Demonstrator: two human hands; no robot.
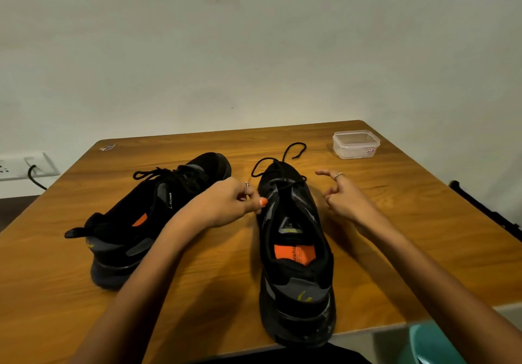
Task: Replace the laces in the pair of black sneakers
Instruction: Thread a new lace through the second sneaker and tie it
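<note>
Two black sneakers stand on a wooden table (197, 293), heels toward me. The left sneaker (147, 216) is angled to the right, and its black lace is tied in a bow (158, 174). The right sneaker (293, 250) has a loosened black lace (291, 153) whose ends trail past the toe. My left hand (226, 205) has its fingers curled, with the thumb tip against the right sneaker's left side; I see nothing held in it. My right hand (344, 197) hovers just right of that sneaker, fingers loosely spread and holding nothing.
A clear plastic container (356, 144) sits at the table's far right corner. A small wrapper (107, 147) lies at the far left corner. A wall socket with a black cable (34, 171) is at left. A black bar (485, 208) stands beyond the right edge.
</note>
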